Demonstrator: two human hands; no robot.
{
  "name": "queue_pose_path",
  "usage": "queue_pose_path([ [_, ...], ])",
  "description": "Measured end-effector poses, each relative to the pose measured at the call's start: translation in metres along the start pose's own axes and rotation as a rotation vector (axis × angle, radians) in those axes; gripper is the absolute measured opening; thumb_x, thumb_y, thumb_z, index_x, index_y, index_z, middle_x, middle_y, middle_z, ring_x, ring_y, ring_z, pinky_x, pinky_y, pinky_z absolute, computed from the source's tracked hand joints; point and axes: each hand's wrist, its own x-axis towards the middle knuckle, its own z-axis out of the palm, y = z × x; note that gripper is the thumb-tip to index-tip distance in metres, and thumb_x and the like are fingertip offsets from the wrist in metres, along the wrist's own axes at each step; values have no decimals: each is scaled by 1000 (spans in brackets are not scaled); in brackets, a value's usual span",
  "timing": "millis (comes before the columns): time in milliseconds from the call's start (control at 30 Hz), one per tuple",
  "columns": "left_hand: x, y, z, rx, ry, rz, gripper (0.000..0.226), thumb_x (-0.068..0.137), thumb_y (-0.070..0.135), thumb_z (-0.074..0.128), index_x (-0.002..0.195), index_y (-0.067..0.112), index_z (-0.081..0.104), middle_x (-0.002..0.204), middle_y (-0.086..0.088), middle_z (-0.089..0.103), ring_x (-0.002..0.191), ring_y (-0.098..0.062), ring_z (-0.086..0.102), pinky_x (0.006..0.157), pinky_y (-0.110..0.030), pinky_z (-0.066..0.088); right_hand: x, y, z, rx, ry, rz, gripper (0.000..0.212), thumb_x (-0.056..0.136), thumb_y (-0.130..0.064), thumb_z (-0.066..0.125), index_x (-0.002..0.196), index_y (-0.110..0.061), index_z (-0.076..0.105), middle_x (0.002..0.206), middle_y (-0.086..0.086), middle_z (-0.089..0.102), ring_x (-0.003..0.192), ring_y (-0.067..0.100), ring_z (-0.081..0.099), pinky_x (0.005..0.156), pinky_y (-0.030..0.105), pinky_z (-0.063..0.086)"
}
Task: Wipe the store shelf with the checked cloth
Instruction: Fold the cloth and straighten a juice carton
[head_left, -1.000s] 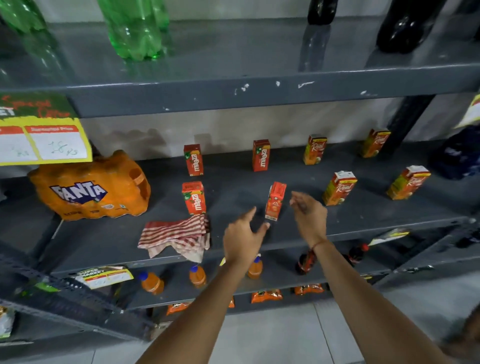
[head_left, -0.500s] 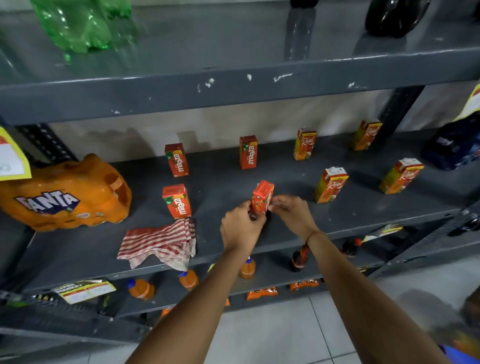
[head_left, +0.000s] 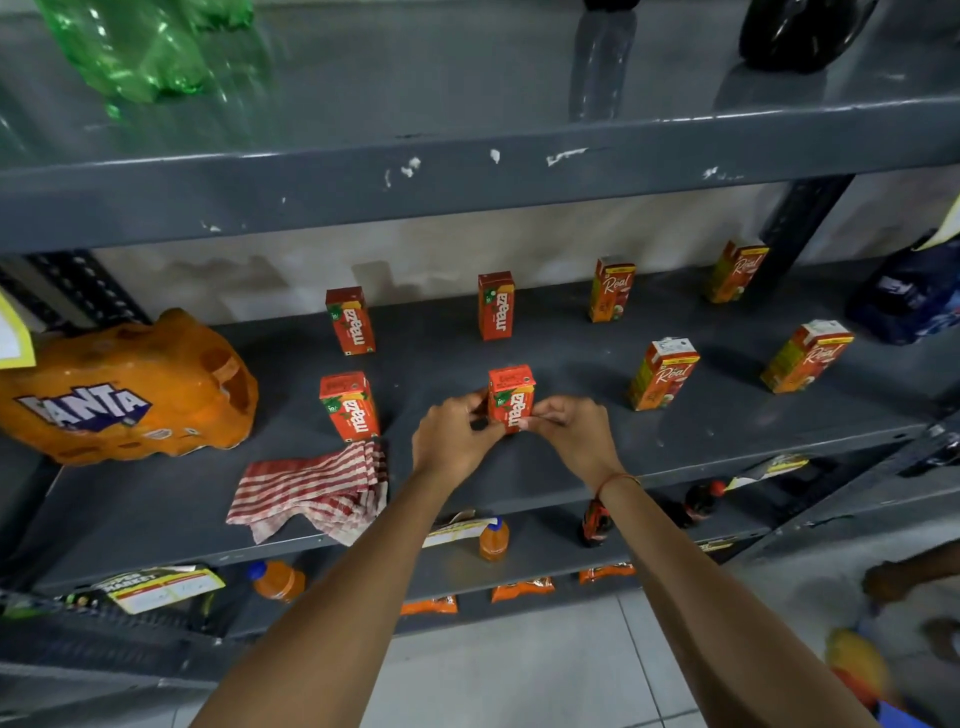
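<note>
Pinching the Maaza carton (head_left: 511, 397) upright now, my left hand (head_left: 452, 441) and right hand (head_left: 571, 434) have closed on it; checked cloth (head_left: 311, 486) lies untouched near-left on the shelf (head_left: 727, 431), wiping unstarted.

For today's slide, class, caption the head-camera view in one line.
Both hands, left hand and right hand, grip a Maaza carton on the grey shelf; the checked cloth lies unused.

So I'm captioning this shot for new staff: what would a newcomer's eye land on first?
Both hands, left hand and right hand, meet mid-shelf around a red Maaza carton. The big orange Fanta pack glows at the shelf's left end. The checked cloth lies crumpled at the front edge, untouched.
</note>
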Motion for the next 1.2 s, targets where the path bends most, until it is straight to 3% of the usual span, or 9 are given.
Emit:
queue_pose_path([
  [167,2,-2,-1,-21,-25,32,45,72,56,69,111,35,67,100,11,74,92,-7,68,74,-37,56,-2,-3,0,-30,18,-2,6,77,-12,79,79,-9,74,73,-4,70,62,-18,59,61,2,42],
  [533,1,2,-2,-60,-45,25,42,76,45,71,114,29,66,106,4,74,97,-14,69,79,-41,57,-4,-3,1,-109,43,-23,23,75,-20,81,94,-9,73,84,4,77,75,4,69,71,19,53],
  [633,-9,0,-7,-71,28,32,42,77,42,71,116,28,66,107,4,74,99,-15,68,79,-39,57,-19,-9,5,-14,209,-12,43,73,-31,83,110,-16,65,83,-2,74,75,2,69,70,11,52],
  [700,-18,-4,-14,-54,129,28,43,81,37,68,122,25,64,111,1,73,98,-16,68,80,-36,57,-35,-19,11,46,398,-84,32,77,-33,80,101,-21,63,78,-2,68,70,6,64,65,18,53],
  [767,-28,-13,-28,-13,286,63,37,86,36,63,121,25,65,100,0,75,73,-13,68,61,-26,54,-50,-34,22,28,488,-201,22,82,-33,75,94,-21,62,79,-3,62,72,13,60,65,26,51],
  [867,-46,-34,-60,52,569,119,24,89,29,64,111,22,71,85,-2,76,57,-12,62,52,-9,33,-65,-57,48,-35,391,-397,20,84,-32,73,93,-16,66,85,-4,63,81,13,58,72,25,47],
  [1000,-70,-92,-109,65,797,15,26,94,31,57,112,16,70,107,-6,73,90,-23,70,72,-29,52,-75,-90,97,-244,97,-666,29,88,-39,66,106,-17,67,99,1,68,92,17,60,79,32,49],
  [1100,-91,-143,-134,83,722,-198,39,99,36,42,124,15,63,126,-10,65,115,-32,59,93,-45,47,-81,-113,140,-408,-221,-748,48,92,-47,53,133,-22,53,136,2,57,125,21,50,102,40,46],
  [1200,-106,-173,-142,139,521,-344,40,101,30,38,133,12,54,139,-15,53,128,-39,47,103,-53,40,-83,-122,182,-630,-448,-750,60,94,-48,46,148,-23,35,158,6,31,146,31,22,119,48,19],
])
